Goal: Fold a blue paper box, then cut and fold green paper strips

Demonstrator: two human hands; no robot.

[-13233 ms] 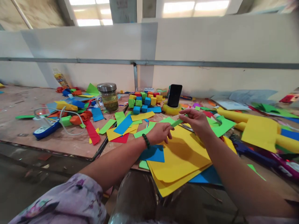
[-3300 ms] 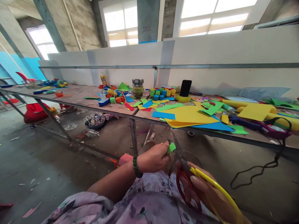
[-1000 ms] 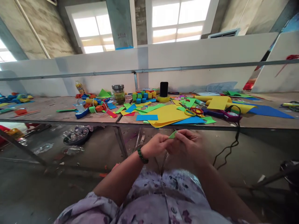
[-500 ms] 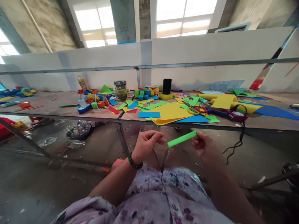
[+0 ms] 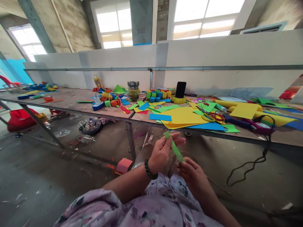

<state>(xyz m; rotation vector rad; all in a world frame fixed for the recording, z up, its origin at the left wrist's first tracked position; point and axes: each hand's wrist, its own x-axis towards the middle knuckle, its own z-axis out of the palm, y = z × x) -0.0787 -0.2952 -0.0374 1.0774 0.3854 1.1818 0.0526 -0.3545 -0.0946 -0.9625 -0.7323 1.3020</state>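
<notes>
A narrow green strip (image 5: 176,149) slants between my two hands, below the table's front edge. My left hand (image 5: 163,150), with a dark beaded bracelet at the wrist, pinches the strip near its upper end. At the lower end, the fingertips of my right hand (image 5: 190,170) close on it. On the table just beyond are yellow sheets (image 5: 184,116), a blue strip (image 5: 160,117) and a blue sheet (image 5: 208,126). Scissors with yellow handles (image 5: 208,117) and others with red handles (image 5: 219,118) lie on the sheets.
Colored blocks (image 5: 156,96), a lidded jar (image 5: 133,90) and an upright phone (image 5: 180,90) stand farther back on the table (image 5: 71,108). A black cord (image 5: 248,170) hangs at the right. Below are a bowl of clear plastic pieces (image 5: 90,125) and a red bag (image 5: 20,119).
The strip has turned from rising rightward to sloping down rightward. My left hand now grips it, and my right hand has moved lower and inward. The view has shifted left.
</notes>
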